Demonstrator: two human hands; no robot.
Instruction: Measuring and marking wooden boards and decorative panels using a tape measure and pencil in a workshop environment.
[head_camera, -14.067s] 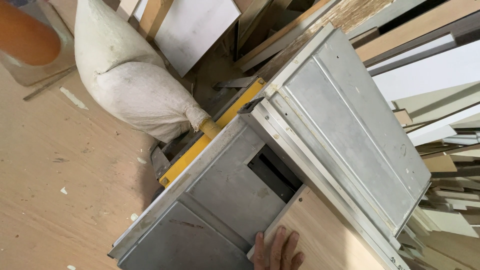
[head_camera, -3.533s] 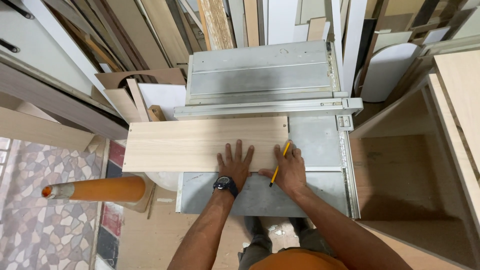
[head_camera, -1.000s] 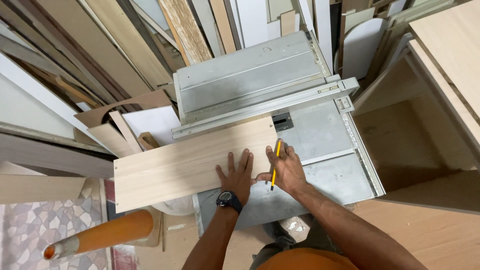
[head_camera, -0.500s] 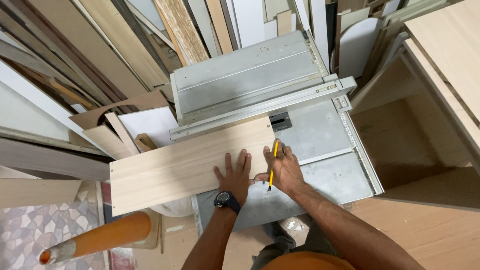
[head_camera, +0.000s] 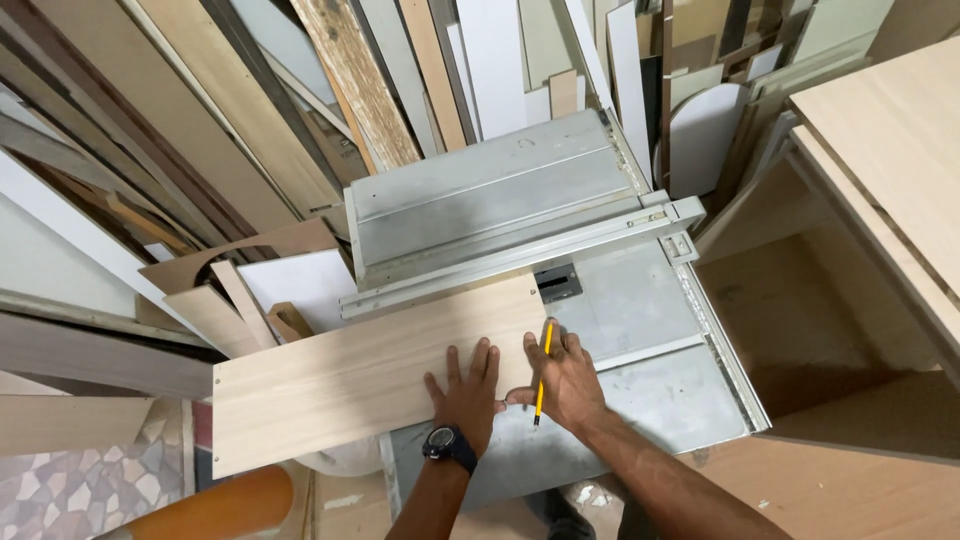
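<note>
A long pale wood-grain board (head_camera: 350, 380) lies across the grey metal saw table (head_camera: 640, 390), its left end overhanging. My left hand (head_camera: 466, 392), with a black watch on the wrist, presses flat on the board near its right end, fingers spread. My right hand (head_camera: 562, 375) rests at the board's right edge and holds a yellow pencil (head_camera: 542, 372) between the fingers, tip pointing toward me. The board's far edge sits against the long metal fence rail (head_camera: 520, 262).
Many boards and offcuts (head_camera: 330, 120) lean against the wall behind and to the left. A wooden cabinet carcass (head_camera: 860, 250) stands at the right. An orange cylinder (head_camera: 215, 510) lies on the floor at lower left. A dark blade slot (head_camera: 558, 284) sits just beyond the board's right end.
The view has shifted slightly; the board and both hands keep nearly the same positions on the saw table, pencil still in my right hand.
</note>
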